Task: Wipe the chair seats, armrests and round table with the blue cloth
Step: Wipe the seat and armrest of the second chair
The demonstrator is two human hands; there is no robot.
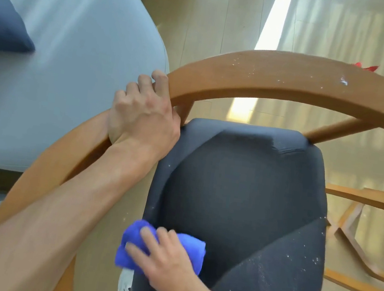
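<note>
Seat [247, 201] first, the dark upholstered pad that fills the middle of the view: its long axis runs from six o'clock up toward twelve, and white crumbs lie thickest over its lower right part, around four to five o'clock. Curving round it is the wooden armrest rail [280, 80], sweeping from eight o'clock over the top to two o'clock, with pale specks along the stretch between twelve and two. A pale grey sofa [62, 67] lies beyond it at ten o'clock.

The left hand [143, 117] grips the rail at about ten o'clock, fingers curled over its outer edge, apparently steadying the chair. The right hand [166, 256] presses with spread fingers on the bunched blue cloth [187, 247], which sits on the seat's near left edge at seven o'clock.

By my judgement, the uncleaned patch lies to the right of the cloth, toward four o'clock, so the right hand is the nearer one and the next sweep would run across the seat's short axis.
</note>
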